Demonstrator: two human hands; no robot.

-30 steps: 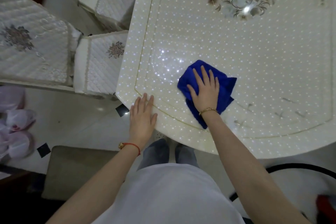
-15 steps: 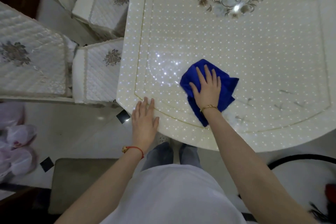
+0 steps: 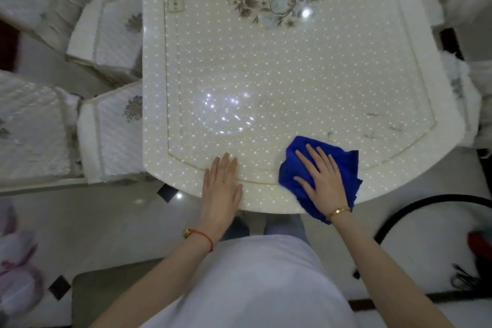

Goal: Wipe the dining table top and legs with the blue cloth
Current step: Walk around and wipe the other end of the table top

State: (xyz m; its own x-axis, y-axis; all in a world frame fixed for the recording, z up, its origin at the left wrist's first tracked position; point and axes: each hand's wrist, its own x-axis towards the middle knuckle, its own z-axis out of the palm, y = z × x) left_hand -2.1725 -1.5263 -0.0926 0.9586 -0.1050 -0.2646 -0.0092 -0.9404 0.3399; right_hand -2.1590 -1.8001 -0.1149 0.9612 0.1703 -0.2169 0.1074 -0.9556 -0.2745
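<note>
Here the blue cloth (image 3: 323, 176) lies bunched on the near edge of the desk (image 3: 279, 82), its lower corner hanging just over the rim. The right hand (image 3: 323, 181) presses flat on top of it, fingers straight and spread, pinning it down rather than gripping it. The left hand (image 3: 222, 184) rests flat on the bare surface just beside it, fingers straight and close together, holding nothing; it looks to be bracing the person's weight.

The step in hand appears to be wiping the near strip of the top. To do it well, the palm should keep even pressure across the whole cloth so it does not roll up underneath, and strokes should overlap. Faint dark marks (image 3: 383, 125) show on the surface beyond and to the right of the cloth, so the sweep ought to carry that way. A glossy patch (image 3: 226, 112) sits further in, near the middle. Quilted chairs (image 3: 114, 128) stand tucked against the left side. The legs are out of sight.
</note>
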